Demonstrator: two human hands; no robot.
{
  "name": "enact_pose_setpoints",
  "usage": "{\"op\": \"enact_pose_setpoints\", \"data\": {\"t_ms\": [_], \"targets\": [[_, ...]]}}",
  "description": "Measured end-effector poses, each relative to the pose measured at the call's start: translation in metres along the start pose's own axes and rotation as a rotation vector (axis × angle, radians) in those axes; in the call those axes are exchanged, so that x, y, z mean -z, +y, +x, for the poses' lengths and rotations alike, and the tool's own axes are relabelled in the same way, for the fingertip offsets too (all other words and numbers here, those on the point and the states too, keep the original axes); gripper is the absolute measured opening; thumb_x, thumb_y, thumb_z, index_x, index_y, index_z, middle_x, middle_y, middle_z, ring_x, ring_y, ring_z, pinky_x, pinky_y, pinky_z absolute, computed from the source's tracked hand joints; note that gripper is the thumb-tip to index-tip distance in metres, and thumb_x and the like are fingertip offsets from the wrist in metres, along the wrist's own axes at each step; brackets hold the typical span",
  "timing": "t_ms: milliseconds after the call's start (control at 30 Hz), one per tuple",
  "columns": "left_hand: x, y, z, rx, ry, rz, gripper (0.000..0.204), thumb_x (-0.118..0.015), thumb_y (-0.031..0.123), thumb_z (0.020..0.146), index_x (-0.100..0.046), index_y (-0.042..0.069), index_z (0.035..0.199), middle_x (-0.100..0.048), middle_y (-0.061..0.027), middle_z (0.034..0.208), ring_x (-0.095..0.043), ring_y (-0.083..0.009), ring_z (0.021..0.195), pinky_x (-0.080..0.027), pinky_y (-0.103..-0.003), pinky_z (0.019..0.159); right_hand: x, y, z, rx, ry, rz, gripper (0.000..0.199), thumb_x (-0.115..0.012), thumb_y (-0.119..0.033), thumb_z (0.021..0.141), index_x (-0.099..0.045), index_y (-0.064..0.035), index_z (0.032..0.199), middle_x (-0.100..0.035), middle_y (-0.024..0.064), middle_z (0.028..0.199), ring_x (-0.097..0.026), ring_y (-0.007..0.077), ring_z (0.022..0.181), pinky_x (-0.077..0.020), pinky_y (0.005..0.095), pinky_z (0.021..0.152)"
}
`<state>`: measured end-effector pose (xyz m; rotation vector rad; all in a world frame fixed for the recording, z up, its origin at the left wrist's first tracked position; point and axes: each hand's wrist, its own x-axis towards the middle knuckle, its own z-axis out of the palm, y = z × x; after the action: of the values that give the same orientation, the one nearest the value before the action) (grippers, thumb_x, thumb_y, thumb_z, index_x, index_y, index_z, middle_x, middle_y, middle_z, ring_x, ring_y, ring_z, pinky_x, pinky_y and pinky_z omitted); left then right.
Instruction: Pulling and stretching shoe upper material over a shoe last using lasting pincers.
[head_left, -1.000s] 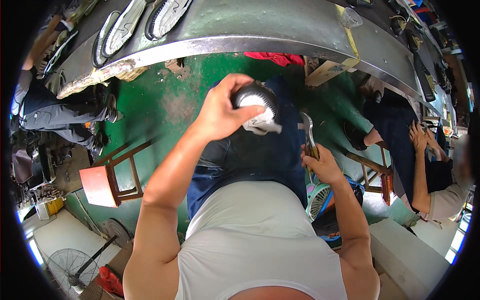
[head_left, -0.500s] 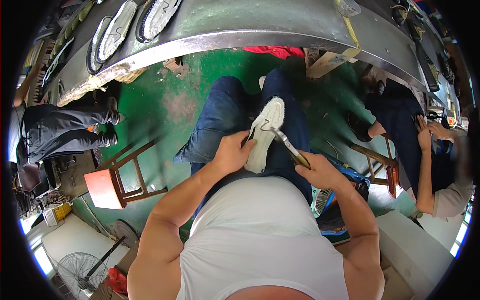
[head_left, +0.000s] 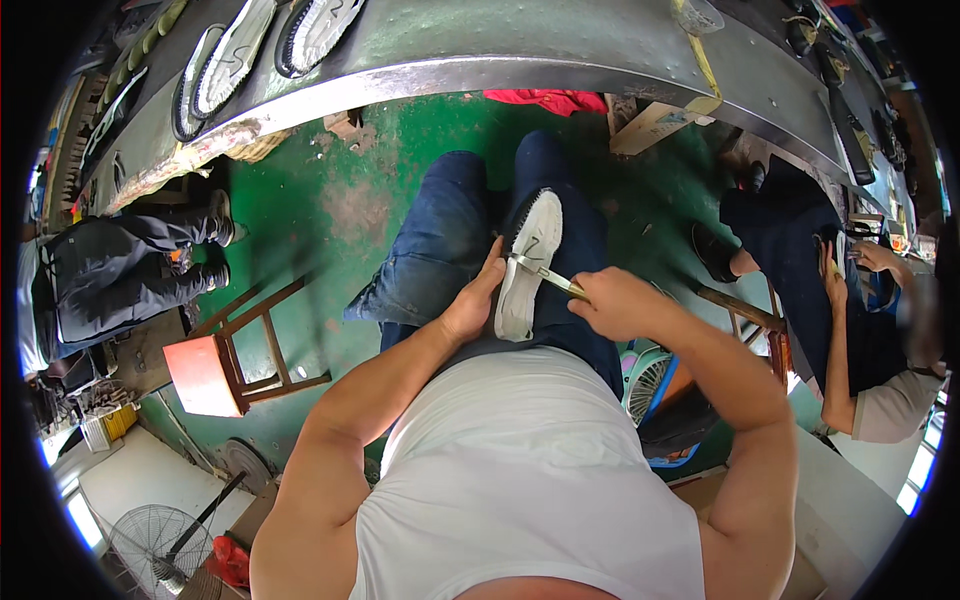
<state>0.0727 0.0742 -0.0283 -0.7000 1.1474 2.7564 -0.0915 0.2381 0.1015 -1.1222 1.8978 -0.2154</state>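
Right hand [head_left: 612,303] gripped a metal tool [head_left: 545,272] against the white shoe [head_left: 528,262] (sole up); left hand [head_left: 472,300] steadied it; short, controlled strokes advised.

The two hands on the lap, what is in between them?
In the head view, a white shoe lies sole-up on the lap between the left hand and the right hand, which presses a metal tool onto it.
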Motion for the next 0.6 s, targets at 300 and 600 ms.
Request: {"op": "enact_pose_setpoints", "data": {"t_ms": [300, 600], "targets": [[0.003, -0.007, 0.016, -0.143, 0.089, 0.499, 0.072, -0.053, 0.028, 0.104, -0.013, 0.010, 0.160, -0.036, -0.0179, 0.155, -0.034, -0.0216, 0.141, -0.028, -0.031, 0.115, -0.031, 0.012, 0.000, -0.137, 0.076, 0.333, 0.018, -0.061, -0.018, 0.093, -0.062, 0.0000, 0.093, -0.067, 0.0235, 0.081, -0.066, 0.0411, 0.083, -0.0523, 0.0460, 0.075], [-0.012, 0.009, 0.011, -0.444, 0.166, 0.942, 0.067, -0.056, 0.018, 0.099, -0.024, 0.013, 0.158, -0.041, -0.0268, 0.150, -0.050, -0.0366, 0.134, -0.040, -0.037, 0.110, -0.082, 0.031, 0.023, -0.219, 0.130, 0.929, 0.023, -0.061, -0.023, 0.097, -0.061, -0.0012, 0.091, -0.064, 0.0052, 0.073, -0.060, 0.0111, 0.061, -0.0454, 0.0276, 0.049]]}}
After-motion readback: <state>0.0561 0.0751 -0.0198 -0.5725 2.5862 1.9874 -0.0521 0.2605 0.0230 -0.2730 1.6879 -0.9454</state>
